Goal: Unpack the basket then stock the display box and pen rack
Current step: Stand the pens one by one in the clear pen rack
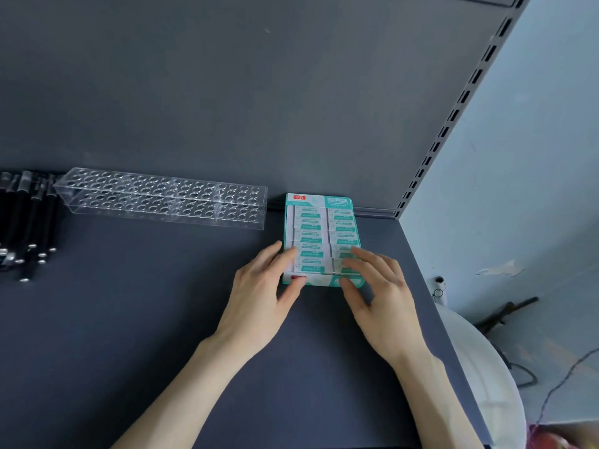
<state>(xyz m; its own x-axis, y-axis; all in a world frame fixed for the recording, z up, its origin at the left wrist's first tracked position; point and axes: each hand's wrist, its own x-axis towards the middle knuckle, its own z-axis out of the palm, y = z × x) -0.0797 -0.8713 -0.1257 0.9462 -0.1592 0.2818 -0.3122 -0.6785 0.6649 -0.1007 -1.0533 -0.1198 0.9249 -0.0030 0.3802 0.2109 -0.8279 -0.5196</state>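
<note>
Display box (pixel 319 199): stands on the shelf (pixel 146 319) near its right edge, its rear end close to the back panel (pixel 227 92); two columns of teal-and-white erasers (pixel 311 226) fill it.
Left hand (pixel 259 296): at 7 o'clock of the box; fingers (pixel 285 257) nearly straight along the left rim, thumb on the front lip.
Right hand (pixel 382 296): at 5 o'clock; fingers (pixel 363 257) spread and relaxed over the front erasers, thumb at the front lip, slightly blurred.
Pen rack (pixel 162 199): clear, at 9 to 10 o'clock of the box, a small gap between them, holes unfilled.
Pens (pixel 29 215): black, at the far 9 o'clock margin, beyond the rack.
Open room: bare shelf from 6 to 9 o'clock.
Right boundary: shelf edge and slotted upright (pixel 453 118), from 12 to 5 o'clock.
</note>
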